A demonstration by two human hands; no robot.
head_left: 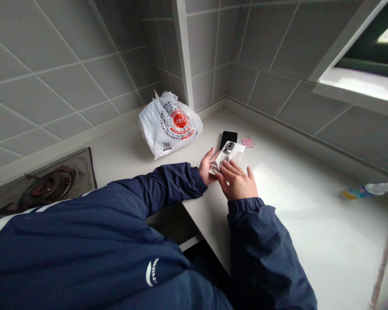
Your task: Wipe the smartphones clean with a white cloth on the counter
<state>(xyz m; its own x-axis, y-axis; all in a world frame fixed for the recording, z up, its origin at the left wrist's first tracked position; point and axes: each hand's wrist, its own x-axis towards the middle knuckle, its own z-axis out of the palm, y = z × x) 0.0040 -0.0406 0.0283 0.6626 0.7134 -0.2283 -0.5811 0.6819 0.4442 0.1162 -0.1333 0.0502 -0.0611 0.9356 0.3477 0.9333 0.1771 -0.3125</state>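
Note:
My left hand [206,167] is closed around the left edge of a phone [228,147], whose camera block faces up at its far end. A pale, wrinkled, thin sheet [216,165] covers the lower part of the phone; I cannot tell whether it is a wipe or a wrapper. My right hand [237,181] lies across the sheet and the phone's back, fingers stretched out and the little finger apart. Just behind them a black phone [228,137] lies flat on the counter. Beside it sits a small pink packet [247,143].
A white plastic bag [168,125] with red print stands on the white counter [284,198] at the back left. Farther left is a gas burner [48,185]. A bottle [368,190] lies on the right side. Tiled walls meet in the corner behind.

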